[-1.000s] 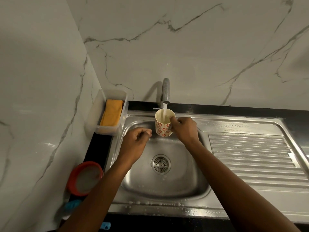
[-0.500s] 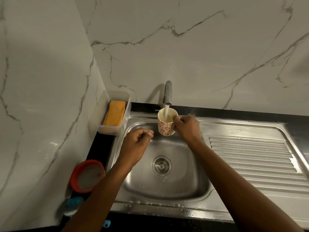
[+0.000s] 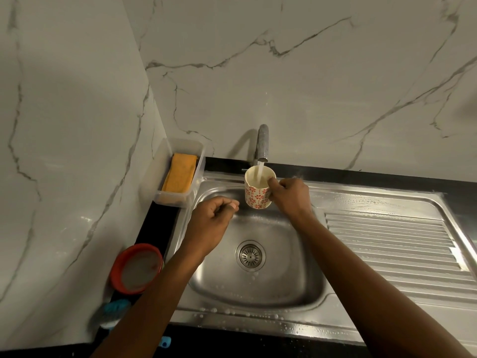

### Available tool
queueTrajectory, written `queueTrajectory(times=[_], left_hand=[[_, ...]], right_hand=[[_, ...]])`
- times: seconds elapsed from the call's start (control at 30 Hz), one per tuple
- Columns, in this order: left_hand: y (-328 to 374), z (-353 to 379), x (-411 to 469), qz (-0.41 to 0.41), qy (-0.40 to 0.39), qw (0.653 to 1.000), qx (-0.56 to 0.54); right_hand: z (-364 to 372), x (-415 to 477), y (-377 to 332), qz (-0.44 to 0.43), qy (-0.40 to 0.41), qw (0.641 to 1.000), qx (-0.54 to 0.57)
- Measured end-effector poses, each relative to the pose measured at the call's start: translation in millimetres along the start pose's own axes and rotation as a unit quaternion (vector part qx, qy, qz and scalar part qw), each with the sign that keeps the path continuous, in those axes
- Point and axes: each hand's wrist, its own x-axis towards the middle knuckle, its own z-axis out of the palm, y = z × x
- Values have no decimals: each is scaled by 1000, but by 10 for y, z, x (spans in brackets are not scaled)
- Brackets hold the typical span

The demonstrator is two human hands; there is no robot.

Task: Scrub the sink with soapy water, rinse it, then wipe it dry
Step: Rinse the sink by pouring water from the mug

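two hands [image 3: 210, 223] [image 3: 290, 196], one mug [image 3: 255, 198], one tap [image 3: 262, 143], one sink [image 3: 296, 257] — plus one cloth [image 3: 179, 173], one red bowl [image 3: 119, 264].

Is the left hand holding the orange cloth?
No, the orange cloth lies in the clear tray beside the sink, while the left hand is curled over the basin, holding nothing visible.
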Motion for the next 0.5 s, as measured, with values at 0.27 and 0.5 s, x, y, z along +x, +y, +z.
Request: queueTrajectory(times=[0.27, 0.5], left_hand=[[28, -47, -18, 4, 6, 1000, 7], [7, -39, -37, -1, 6, 1000, 0]], right_hand=[[1, -1, -41, -3, 8, 1000, 1], [-7, 13, -30, 0, 14, 1000, -2]])
